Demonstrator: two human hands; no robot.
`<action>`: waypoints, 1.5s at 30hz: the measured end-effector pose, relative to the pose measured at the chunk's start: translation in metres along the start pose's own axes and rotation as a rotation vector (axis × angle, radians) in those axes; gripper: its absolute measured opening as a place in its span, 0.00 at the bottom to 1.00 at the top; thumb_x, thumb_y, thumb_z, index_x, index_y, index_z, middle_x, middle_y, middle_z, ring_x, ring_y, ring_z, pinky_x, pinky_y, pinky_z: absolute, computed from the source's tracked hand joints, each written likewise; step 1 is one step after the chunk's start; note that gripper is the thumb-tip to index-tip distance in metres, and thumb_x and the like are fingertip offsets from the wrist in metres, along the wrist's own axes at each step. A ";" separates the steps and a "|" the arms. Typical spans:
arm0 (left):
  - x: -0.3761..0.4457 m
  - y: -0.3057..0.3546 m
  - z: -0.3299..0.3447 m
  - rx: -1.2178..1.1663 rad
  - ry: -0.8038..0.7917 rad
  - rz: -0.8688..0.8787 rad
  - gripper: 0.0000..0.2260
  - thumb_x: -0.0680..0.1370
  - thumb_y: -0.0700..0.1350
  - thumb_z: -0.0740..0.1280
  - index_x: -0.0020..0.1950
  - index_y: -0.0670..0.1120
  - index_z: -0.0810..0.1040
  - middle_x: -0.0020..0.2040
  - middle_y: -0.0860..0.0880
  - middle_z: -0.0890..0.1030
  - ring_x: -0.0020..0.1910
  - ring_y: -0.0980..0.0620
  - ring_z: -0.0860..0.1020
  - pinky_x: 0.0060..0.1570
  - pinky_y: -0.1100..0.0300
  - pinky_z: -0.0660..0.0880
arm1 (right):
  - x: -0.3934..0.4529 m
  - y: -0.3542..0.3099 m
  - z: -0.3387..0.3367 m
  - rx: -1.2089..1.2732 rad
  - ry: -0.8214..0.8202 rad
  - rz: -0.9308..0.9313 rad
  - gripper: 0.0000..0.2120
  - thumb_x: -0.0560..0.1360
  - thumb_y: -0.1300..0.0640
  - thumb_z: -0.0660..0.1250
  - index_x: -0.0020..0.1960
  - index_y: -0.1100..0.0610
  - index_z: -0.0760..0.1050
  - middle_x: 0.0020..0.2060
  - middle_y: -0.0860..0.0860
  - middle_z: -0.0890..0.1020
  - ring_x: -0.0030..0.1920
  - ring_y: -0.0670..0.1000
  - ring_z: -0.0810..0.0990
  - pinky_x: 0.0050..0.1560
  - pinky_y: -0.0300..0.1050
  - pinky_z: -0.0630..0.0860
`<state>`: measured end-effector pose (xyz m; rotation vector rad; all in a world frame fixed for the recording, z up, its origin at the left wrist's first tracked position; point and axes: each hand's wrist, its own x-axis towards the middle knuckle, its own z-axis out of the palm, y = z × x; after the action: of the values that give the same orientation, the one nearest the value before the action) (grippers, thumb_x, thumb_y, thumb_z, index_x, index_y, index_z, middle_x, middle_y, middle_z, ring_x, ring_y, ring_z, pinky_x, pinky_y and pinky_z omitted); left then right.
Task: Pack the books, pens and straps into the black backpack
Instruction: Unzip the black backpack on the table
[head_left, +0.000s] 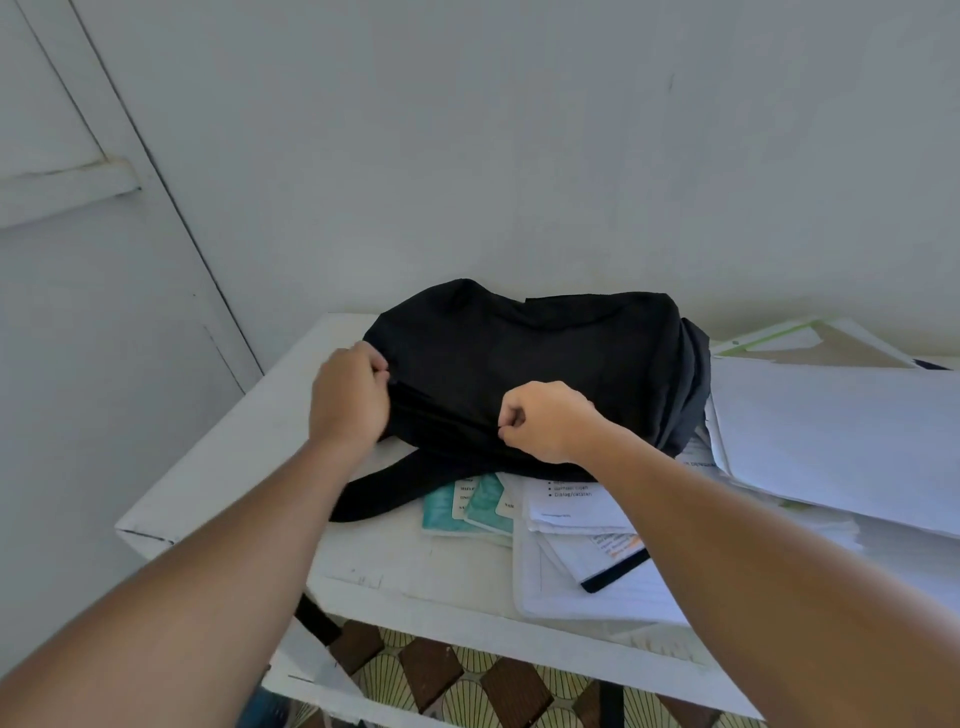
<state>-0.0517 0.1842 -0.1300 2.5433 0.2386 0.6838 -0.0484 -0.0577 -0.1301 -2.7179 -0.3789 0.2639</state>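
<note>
Even, diffuse daylight with a cool blue-grey cast; its source lies outside the view. Shadows are soft and faint, darkest beneath the black backpack (530, 364), whose fabric shows almost no detail. No glare appears on the white table (260, 441). Wide-angle distortion bends the door frame (171, 208) and enlarges the forearms. Printed text on the papers (571, 499) is soft, possibly from compression.

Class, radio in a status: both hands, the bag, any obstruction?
Left hand grips black fabric backpack corner. Right hand pinches its front edge. Teal booklets pinned under backpack strap.
</note>
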 end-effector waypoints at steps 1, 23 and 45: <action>0.007 -0.007 -0.003 0.004 0.004 -0.028 0.02 0.80 0.40 0.68 0.51 0.46 0.80 0.49 0.46 0.81 0.48 0.45 0.78 0.47 0.53 0.73 | 0.001 0.000 0.001 0.006 0.005 0.004 0.05 0.78 0.49 0.69 0.44 0.44 0.79 0.44 0.43 0.84 0.49 0.52 0.82 0.59 0.58 0.79; -0.018 0.041 0.018 -0.176 -0.287 -0.261 0.17 0.80 0.48 0.67 0.34 0.41 0.74 0.36 0.43 0.83 0.40 0.41 0.82 0.42 0.49 0.76 | -0.014 0.065 -0.071 0.041 0.323 0.544 0.19 0.80 0.44 0.62 0.69 0.47 0.70 0.70 0.60 0.63 0.66 0.67 0.68 0.66 0.57 0.68; -0.022 0.109 -0.032 0.208 -0.847 0.263 0.09 0.76 0.53 0.69 0.40 0.49 0.78 0.39 0.51 0.81 0.38 0.51 0.76 0.40 0.55 0.72 | -0.019 0.005 -0.042 0.737 0.019 0.238 0.14 0.81 0.56 0.66 0.60 0.64 0.79 0.38 0.56 0.86 0.34 0.53 0.84 0.34 0.40 0.81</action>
<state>-0.0824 0.0973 -0.0602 2.8326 -0.3350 -0.3881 -0.0555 -0.0827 -0.0912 -2.0270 0.0546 0.3569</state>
